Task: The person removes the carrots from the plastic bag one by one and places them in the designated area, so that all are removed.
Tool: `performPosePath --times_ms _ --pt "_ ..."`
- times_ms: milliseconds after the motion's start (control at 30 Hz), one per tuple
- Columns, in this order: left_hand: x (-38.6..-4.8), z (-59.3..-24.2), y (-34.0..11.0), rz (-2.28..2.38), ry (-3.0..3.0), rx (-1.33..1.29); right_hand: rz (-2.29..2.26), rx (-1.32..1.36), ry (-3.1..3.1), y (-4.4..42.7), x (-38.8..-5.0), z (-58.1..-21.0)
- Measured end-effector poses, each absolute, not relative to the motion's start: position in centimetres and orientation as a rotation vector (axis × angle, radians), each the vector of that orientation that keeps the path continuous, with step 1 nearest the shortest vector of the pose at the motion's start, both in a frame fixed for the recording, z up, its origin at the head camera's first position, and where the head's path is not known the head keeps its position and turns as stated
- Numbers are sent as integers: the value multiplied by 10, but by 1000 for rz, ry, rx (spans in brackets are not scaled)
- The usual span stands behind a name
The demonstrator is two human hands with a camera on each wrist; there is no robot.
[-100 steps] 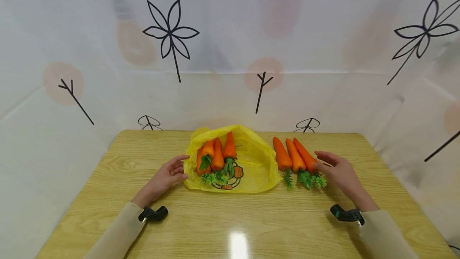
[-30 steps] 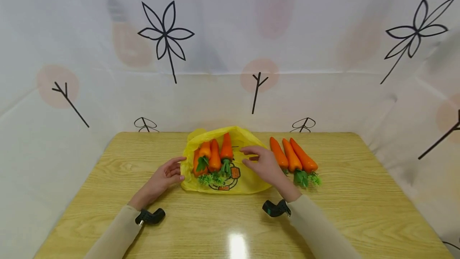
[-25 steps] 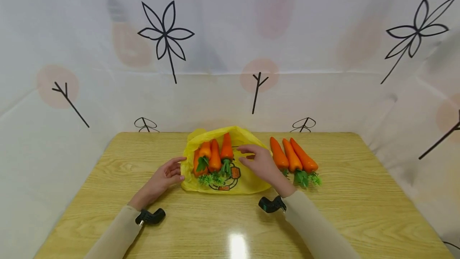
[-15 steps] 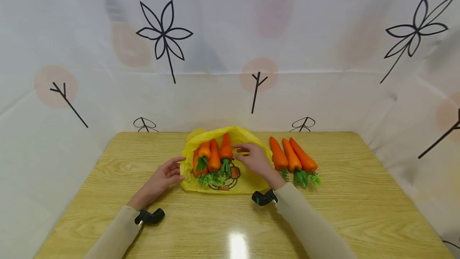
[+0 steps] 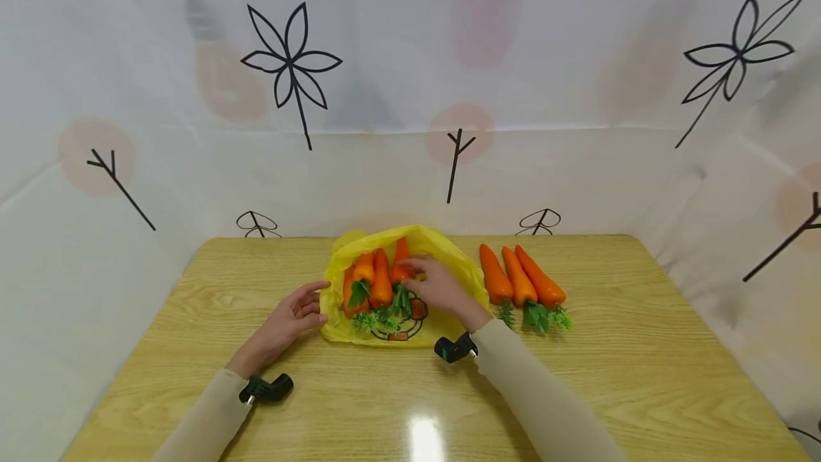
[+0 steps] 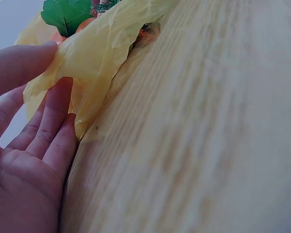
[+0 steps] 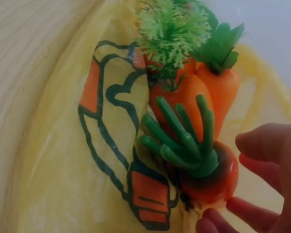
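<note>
A yellow plastic bag [image 5: 449, 319] lies with its mouth toward me, several orange carrots [image 5: 381, 284] with green tops inside it. My left hand [image 5: 291, 319] holds the bag's left edge between thumb and fingers; the left wrist view shows the thumb [image 6: 24, 65] against the plastic. My right hand [image 5: 442, 287] is over the bag's opening, around the rightmost carrot inside [image 5: 402, 252]. In the right wrist view its thumb [image 7: 262, 141] stands apart from that carrot [image 7: 208, 179], while a finger is close to its lower side; whether it touches is unclear.
To the right of the bag, three more carrots [image 5: 522, 276] lie side by side on the wooden table [image 5: 359, 405]. A white cloth with printed flowers [image 5: 385, 177] hangs behind the table's far edge.
My right hand has moved left, from beside the three carrots on the table, over the bag to its rightmost carrot. My left hand has stayed at the bag's edge.
</note>
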State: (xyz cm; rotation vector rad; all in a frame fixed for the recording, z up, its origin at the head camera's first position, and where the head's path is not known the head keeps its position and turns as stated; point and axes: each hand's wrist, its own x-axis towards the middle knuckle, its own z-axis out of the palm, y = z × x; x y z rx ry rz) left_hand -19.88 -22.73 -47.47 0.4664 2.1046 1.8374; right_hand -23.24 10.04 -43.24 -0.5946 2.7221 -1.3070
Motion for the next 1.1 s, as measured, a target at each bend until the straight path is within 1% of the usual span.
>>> performPosePath --times_ms 267,1100 --pt "-198 -474 -227 1838 2105 475 -1324 -626 2690 101 -231 -436" --pt "-199 -476 -227 1828 2119 464 -1444 -443 2754 105 -224 -447"
